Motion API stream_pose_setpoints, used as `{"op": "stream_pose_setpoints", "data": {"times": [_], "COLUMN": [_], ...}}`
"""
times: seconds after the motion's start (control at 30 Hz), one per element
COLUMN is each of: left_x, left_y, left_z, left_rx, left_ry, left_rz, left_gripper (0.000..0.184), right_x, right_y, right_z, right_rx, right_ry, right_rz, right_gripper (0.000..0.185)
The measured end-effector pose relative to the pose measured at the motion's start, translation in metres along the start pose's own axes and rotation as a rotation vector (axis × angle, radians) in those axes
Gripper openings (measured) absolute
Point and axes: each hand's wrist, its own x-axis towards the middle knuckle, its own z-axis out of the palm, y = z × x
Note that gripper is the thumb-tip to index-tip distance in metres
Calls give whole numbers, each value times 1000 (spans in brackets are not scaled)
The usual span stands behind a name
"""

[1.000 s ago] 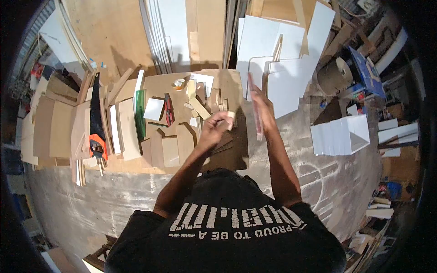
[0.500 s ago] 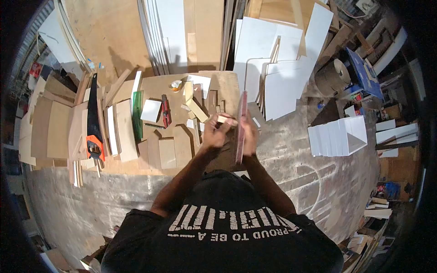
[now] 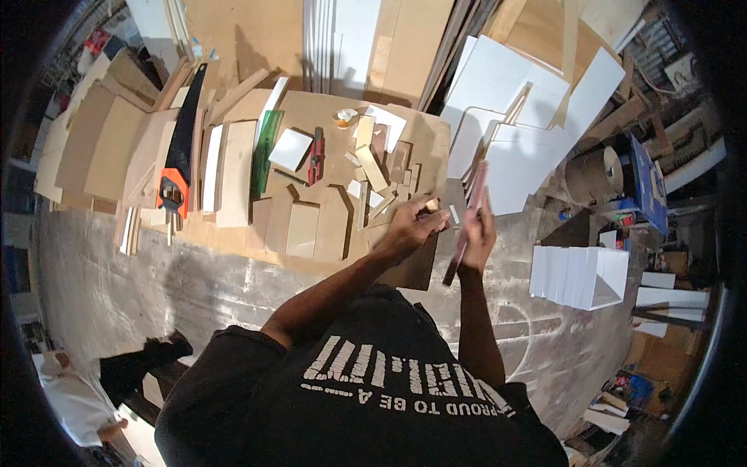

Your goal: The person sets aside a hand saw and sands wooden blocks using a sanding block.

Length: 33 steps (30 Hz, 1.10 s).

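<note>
My left hand (image 3: pixel 414 227) is closed around a small pale wood block (image 3: pixel 433 205), whose end shows at the fingertips. To its right, my right hand (image 3: pixel 478 237) grips a narrow reddish-brown board (image 3: pixel 454 268), held tilted with its upper end away from me. The board is slightly blurred. A small gap separates the two hands, over the right end of the table. Nearest to my left hand on the table (image 3: pixel 342 257) are several small wood offcuts (image 3: pixel 373 167).
A handsaw (image 3: pixel 173 187) with an orange handle lies on boards at the left. Mid-table are a red tool (image 3: pixel 315 156), a green strip (image 3: pixel 267 152) and a tape roll (image 3: pixel 345 117). White panels (image 3: pixel 521 159) lean at the right. Another person (image 3: pixel 78 397) is at lower left.
Both hands have moved right, and the gap between them has widened. The board now tilts more. My view has turned, and another person has come into sight at lower left.
</note>
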Motion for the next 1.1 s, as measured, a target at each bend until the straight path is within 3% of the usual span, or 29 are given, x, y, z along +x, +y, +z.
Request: {"op": "stream_pose_setpoints", "data": {"times": [0.07, 0.13, 0.23, 0.3, 0.37, 0.4, 0.43, 0.47, 0.5, 0.53, 0.6, 0.63, 0.7, 0.77, 0.83, 0.9, 0.93, 0.97, 1.0, 1.1], "left_x": [-8, -10, -3, -2, -5, -6, -9, -13, -15, -14, -6, -17, -16, -26, -27, -17, -9, -3, 6, 21], "left_y": [8, 5, -3, -11, -16, -30, -45, -60, -59, -55, -42, -24, -32, -28, -29, -86, -134, -125, -115, -120], "left_z": [6, 10, 8, 9, 10, 12, 15, 19, 15, 14, 16, 14, 0, -10, -21, -73, -115, -126, -129, -131], "left_rx": [168, 379, 395, 402, 406, 447, 485, 522, 561, 384, 25, 145, 356, 172, 26, 453, 953, 1040, 1130, 1557], "left_ry": [-3, -2, 39, 56, 77, 36, -9, -52, -119, -80, 6, -77, -250, -294, -62, 129, 201, 211, 223, 284], "left_rz": [90, 232, 267, 239, 124, 223, 316, 411, 251, 124, -116, -114, 143, -306, -267, -46, 166, 72, -21, 364], "left_gripper": [26, 27, 29, 27, 27, 27, 27, 28, 26, 26, 24, 23, 24, 20, 18, 18, 20, 23, 26, 30], "right_x": [-19, -25, -22, -46, -45, -45, -29, -26, -22, -19, -47, -50, -14, 4, 27, 15, 2, -12, -27, -57], "right_y": [11, 19, 25, 19, 19, 20, 24, 29, 30, 29, 18, 28, 51, 64, 71, 65, 62, 83, 102, 121], "right_z": [2, 4, 6, 9, 6, 4, 4, 1, 1, 1, 6, 0, 1, -9, -25, -40, -50, -57, -63, -75], "right_rx": [-118, 20, 203, -41, -12, 3, 163, 99, 34, -30, -317, -448, -184, -96, -172, -248, -289, -184, -150, -69], "right_ry": [-96, -49, -98, -85, -53, -37, 29, 27, 25, 24, -24, -5, 113, 195, 232, 172, 137, 121, 142, 180], "right_rz": [-95, 93, 275, 23, 50, 63, 230, 217, 205, 193, -112, -69, 71, 198, 261, 340, 389, 256, 277, 402], "right_gripper": [53, 49, 52, 51, 54, 55, 57, 57, 58, 58, 55, 57, 60, 62, 61, 60, 60, 61, 61, 61]}}
